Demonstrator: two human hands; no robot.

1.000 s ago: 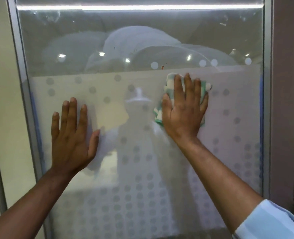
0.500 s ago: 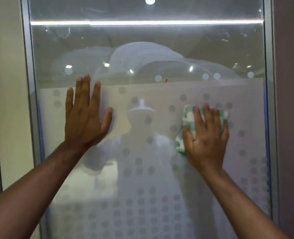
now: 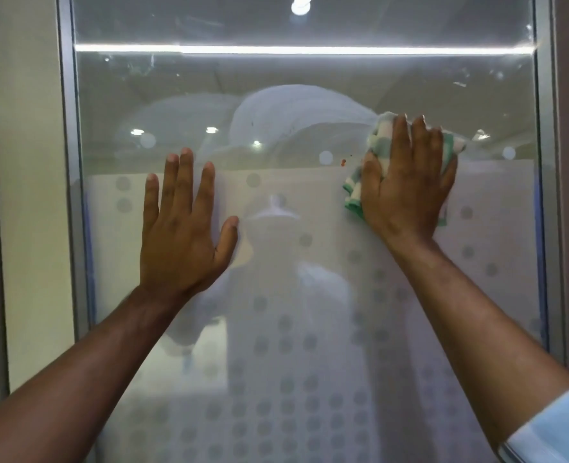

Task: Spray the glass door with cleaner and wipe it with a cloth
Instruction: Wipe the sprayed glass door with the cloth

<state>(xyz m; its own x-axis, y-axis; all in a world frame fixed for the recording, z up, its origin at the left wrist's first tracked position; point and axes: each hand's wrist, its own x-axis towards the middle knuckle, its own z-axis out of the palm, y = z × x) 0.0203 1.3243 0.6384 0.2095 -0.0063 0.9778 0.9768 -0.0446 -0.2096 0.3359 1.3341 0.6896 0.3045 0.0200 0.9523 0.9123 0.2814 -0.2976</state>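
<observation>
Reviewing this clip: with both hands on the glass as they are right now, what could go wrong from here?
1. The bare left hand lies flat on the glass door, so it may leave fresh prints on the pane.
2. The small red specks sit just left of the cloth; the strokes could pass beside them.
3. The right hand covers most of the bunched cloth, so bare fingers might smear the glass at its edges.

No readable text, labels or numbers appear anywhere on the glass door (image 3: 309, 71).
</observation>
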